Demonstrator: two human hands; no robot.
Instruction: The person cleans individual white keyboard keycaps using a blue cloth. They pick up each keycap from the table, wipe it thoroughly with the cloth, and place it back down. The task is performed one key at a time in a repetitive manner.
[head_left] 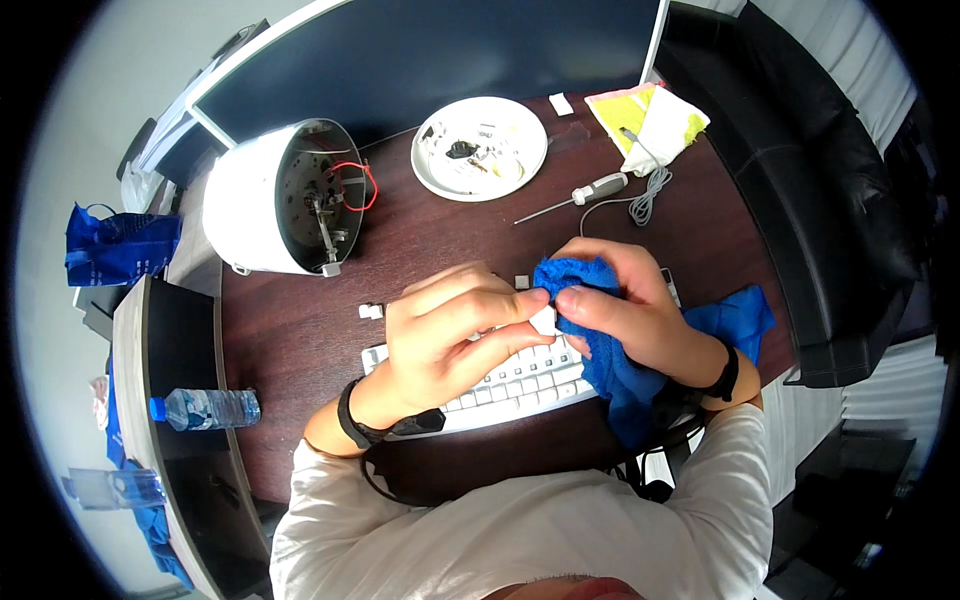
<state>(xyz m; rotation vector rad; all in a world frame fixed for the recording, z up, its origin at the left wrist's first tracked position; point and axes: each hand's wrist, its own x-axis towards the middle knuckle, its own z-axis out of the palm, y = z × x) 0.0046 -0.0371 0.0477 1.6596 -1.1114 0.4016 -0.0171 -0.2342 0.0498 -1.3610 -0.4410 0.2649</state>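
Between the fingers of my left hand (440,335) is a small white keycap (544,320), pinched by thumb and forefinger. My right hand (635,310) is closed around a blue cloth (628,385), a fold of which touches the keycap. The cloth's lower end hangs below my right wrist. Beneath both hands lies a white keyboard (520,390), partly covered by them and the cloth. Loose white keycaps (371,311) rest on the desk left of my left hand, and another small white keycap (521,282) sits just beyond my fingers.
At the far left, a white round appliance housing (250,205) lies on its side, red wire showing. A white plate (480,190) holds small parts. Right of it are a screwdriver (600,188), coiled grey cable (650,197) and yellow-white cloth (660,125). A monitor (420,60) stands behind; a water bottle (210,409) lies left.
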